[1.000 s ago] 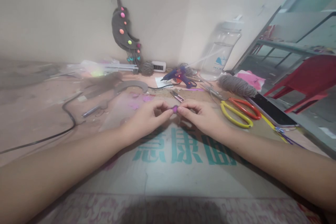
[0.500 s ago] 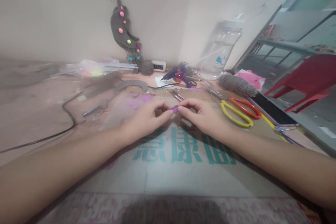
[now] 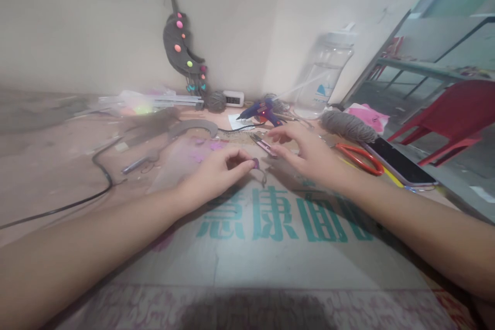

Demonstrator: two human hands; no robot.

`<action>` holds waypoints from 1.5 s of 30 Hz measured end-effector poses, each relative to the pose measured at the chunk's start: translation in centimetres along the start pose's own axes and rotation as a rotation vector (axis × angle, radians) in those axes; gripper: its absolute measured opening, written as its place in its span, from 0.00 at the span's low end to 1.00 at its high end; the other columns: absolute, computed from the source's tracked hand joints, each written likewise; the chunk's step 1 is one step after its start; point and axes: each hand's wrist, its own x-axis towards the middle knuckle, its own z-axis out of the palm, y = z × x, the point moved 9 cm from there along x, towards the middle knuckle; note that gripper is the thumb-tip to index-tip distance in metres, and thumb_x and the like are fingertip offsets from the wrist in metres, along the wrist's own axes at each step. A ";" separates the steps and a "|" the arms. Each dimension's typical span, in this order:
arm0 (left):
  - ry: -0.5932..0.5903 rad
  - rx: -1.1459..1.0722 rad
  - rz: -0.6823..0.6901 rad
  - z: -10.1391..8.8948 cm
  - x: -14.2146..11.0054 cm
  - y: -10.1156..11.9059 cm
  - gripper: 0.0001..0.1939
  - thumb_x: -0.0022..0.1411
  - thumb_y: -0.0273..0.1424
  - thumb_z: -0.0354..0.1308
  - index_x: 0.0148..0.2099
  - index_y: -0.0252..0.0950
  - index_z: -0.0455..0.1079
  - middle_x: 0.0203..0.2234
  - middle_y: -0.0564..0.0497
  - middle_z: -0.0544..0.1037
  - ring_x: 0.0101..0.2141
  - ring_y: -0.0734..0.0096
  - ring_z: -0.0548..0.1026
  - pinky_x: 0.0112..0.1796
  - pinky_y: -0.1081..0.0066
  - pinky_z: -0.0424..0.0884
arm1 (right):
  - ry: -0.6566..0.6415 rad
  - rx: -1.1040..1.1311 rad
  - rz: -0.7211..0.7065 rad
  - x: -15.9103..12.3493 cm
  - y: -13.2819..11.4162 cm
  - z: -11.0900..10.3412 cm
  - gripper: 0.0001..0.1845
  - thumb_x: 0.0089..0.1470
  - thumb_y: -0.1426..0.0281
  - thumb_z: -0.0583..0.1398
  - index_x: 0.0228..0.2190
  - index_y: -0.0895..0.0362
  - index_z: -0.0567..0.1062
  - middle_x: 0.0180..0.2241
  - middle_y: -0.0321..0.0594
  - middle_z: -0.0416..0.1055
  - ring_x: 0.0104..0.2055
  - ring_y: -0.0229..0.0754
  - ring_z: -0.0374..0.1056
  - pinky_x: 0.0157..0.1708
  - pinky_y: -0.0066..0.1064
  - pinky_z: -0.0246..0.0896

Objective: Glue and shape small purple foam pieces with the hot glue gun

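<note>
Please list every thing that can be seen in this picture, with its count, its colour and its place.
purple piece: 1, purple, pinched in left fingertips
thread snips: 1, pink-grey, under right fingers
glue gun: 1, blue, rear centre
scissors: 1, orange and yellow, right of right hand
yarn bundle: 1, grey, rear right
phone: 1, black, right edge
water bottle: 1, clear, rear right
clock: 1, white, by wall
cardboard sheet: 1, pale, teal print, under arms
left hand: centre
right hand: centre right

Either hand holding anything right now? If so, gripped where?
Left hand pinches a small purple piece at its fingertips; exact grip point unclear. Right hand holds nothing, fingers over the thread snips.
</note>
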 end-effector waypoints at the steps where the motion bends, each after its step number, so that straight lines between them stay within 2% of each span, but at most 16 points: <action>1: 0.004 -0.015 -0.006 0.0 0.0 -0.1 0.13 0.63 0.39 0.54 0.37 0.35 0.72 0.33 0.49 0.79 0.34 0.67 0.74 0.36 0.70 0.68 | -0.001 -0.062 -0.027 0.2 0.6 0.0 0.16 0.59 0.66 0.58 0.48 0.59 0.74 0.46 0.48 0.74 0.48 0.49 0.69 0.50 0.41 0.61; 3: 0.007 -0.035 -0.020 0.0 0.1 -0.3 0.13 0.63 0.39 0.55 0.38 0.34 0.72 0.34 0.49 0.79 0.34 0.68 0.74 0.36 0.71 0.68 | -0.028 -0.144 -0.049 0.4 2.0 0.7 0.19 0.60 0.66 0.58 0.51 0.58 0.72 0.50 0.50 0.73 0.52 0.51 0.66 0.53 0.45 0.59; 5: 0.004 -0.040 -0.028 0.0 0.1 -0.3 0.12 0.63 0.38 0.55 0.37 0.34 0.73 0.33 0.50 0.79 0.34 0.68 0.74 0.36 0.71 0.68 | -0.110 -0.206 -0.088 0.5 2.9 2.2 0.20 0.61 0.64 0.57 0.52 0.58 0.73 0.51 0.51 0.72 0.53 0.53 0.66 0.53 0.46 0.59; 7: 0.007 -0.039 -0.031 0.0 0.2 -0.4 0.12 0.62 0.38 0.56 0.37 0.34 0.73 0.33 0.50 0.79 0.33 0.69 0.74 0.36 0.71 0.68 | -0.181 -0.249 -0.133 0.5 3.4 3.6 0.20 0.60 0.61 0.58 0.50 0.57 0.75 0.50 0.51 0.73 0.53 0.53 0.66 0.53 0.46 0.60; 10: 0.023 -0.045 -0.039 -0.1 0.3 -0.5 0.12 0.62 0.39 0.56 0.38 0.34 0.73 0.33 0.51 0.79 0.32 0.70 0.73 0.33 0.72 0.67 | -0.177 -0.281 -0.143 0.4 3.6 4.2 0.16 0.59 0.61 0.59 0.44 0.58 0.77 0.45 0.48 0.75 0.49 0.51 0.68 0.50 0.43 0.63; 12: 0.030 -0.052 -0.048 -0.2 0.3 -0.7 0.12 0.62 0.39 0.56 0.38 0.35 0.73 0.32 0.51 0.78 0.31 0.71 0.73 0.32 0.72 0.66 | -0.135 -0.291 -0.126 0.4 3.6 4.0 0.13 0.60 0.67 0.57 0.43 0.59 0.76 0.44 0.48 0.75 0.48 0.50 0.69 0.50 0.41 0.63; 15: 0.038 -0.069 -0.049 -0.4 0.4 -0.8 0.12 0.62 0.38 0.56 0.37 0.35 0.73 0.31 0.51 0.77 0.30 0.71 0.72 0.32 0.72 0.66 | -0.087 -0.319 -0.110 0.3 3.6 3.7 0.16 0.60 0.74 0.54 0.48 0.61 0.74 0.48 0.51 0.74 0.50 0.50 0.68 0.52 0.42 0.62; 20: 0.056 -0.097 -0.048 -0.6 0.6 -0.7 0.12 0.62 0.37 0.55 0.34 0.34 0.71 0.28 0.52 0.74 0.29 0.72 0.70 0.33 0.72 0.65 | -0.084 -0.344 -0.091 0.2 3.8 3.7 0.19 0.57 0.78 0.53 0.49 0.60 0.74 0.48 0.51 0.74 0.50 0.50 0.68 0.51 0.42 0.63; 23: 0.066 -0.111 -0.041 -0.7 0.7 -0.6 0.11 0.62 0.37 0.56 0.34 0.34 0.71 0.27 0.52 0.74 0.29 0.73 0.70 0.32 0.73 0.64 | -0.067 -0.311 -0.057 0.4 4.0 3.2 0.17 0.55 0.79 0.54 0.44 0.59 0.76 0.44 0.48 0.76 0.46 0.50 0.70 0.48 0.42 0.64; 26: 0.071 -0.119 -0.011 -0.7 0.7 -0.7 0.11 0.62 0.37 0.56 0.35 0.34 0.71 0.30 0.52 0.76 0.31 0.72 0.71 0.33 0.73 0.64 | 0.057 -0.279 -0.013 0.4 4.2 1.6 0.14 0.55 0.78 0.53 0.40 0.59 0.75 0.38 0.47 0.77 0.41 0.49 0.71 0.43 0.41 0.64; 29: 0.062 -0.137 -0.001 -0.7 0.7 -1.0 0.10 0.63 0.37 0.56 0.37 0.34 0.71 0.33 0.51 0.77 0.31 0.72 0.71 0.32 0.74 0.64 | 0.203 -0.182 0.017 0.1 4.3 0.0 0.14 0.58 0.76 0.51 0.42 0.59 0.73 0.39 0.47 0.75 0.42 0.48 0.70 0.43 0.39 0.63; 32: 0.068 -0.157 -0.012 -0.8 0.8 -1.1 0.11 0.63 0.38 0.55 0.37 0.34 0.71 0.31 0.51 0.76 0.31 0.72 0.70 0.32 0.73 0.63 | 0.245 -0.047 0.048 -0.2 4.4 -0.6 0.15 0.62 0.73 0.48 0.42 0.58 0.72 0.40 0.44 0.74 0.44 0.46 0.69 0.45 0.37 0.62; 35: 0.089 -0.190 -0.043 -1.0 0.7 -1.2 0.12 0.63 0.39 0.56 0.34 0.34 0.70 0.28 0.52 0.74 0.30 0.73 0.69 0.33 0.73 0.64 | 0.225 0.030 0.062 -0.4 4.1 -0.4 0.17 0.66 0.65 0.46 0.40 0.56 0.73 0.39 0.42 0.74 0.43 0.45 0.69 0.44 0.36 0.62; 38: 0.105 -0.214 -0.069 -1.2 0.7 -1.2 0.13 0.62 0.39 0.57 0.33 0.35 0.69 0.25 0.53 0.72 0.28 0.73 0.68 0.32 0.73 0.63 | 0.210 -0.034 -0.031 -0.4 2.9 -0.4 0.18 0.66 0.60 0.48 0.40 0.57 0.73 0.37 0.43 0.74 0.40 0.45 0.69 0.40 0.36 0.62; 43: 0.104 -0.271 -0.084 -1.3 0.6 -1.3 0.13 0.62 0.40 0.57 0.33 0.35 0.68 0.24 0.54 0.70 0.25 0.75 0.65 0.27 0.75 0.59 | 0.245 -0.327 -0.353 -1.1 0.1 -0.6 0.18 0.62 0.57 0.54 0.41 0.57 0.73 0.36 0.47 0.74 0.42 0.49 0.68 0.42 0.39 0.61; 45: 0.096 -0.290 -0.098 -1.3 0.7 -1.5 0.14 0.62 0.41 0.57 0.33 0.35 0.68 0.23 0.55 0.69 0.23 0.76 0.63 0.25 0.75 0.58 | 0.269 -0.389 -0.423 -1.3 -0.3 -0.7 0.16 0.61 0.58 0.56 0.41 0.58 0.73 0.36 0.47 0.74 0.42 0.49 0.68 0.42 0.39 0.61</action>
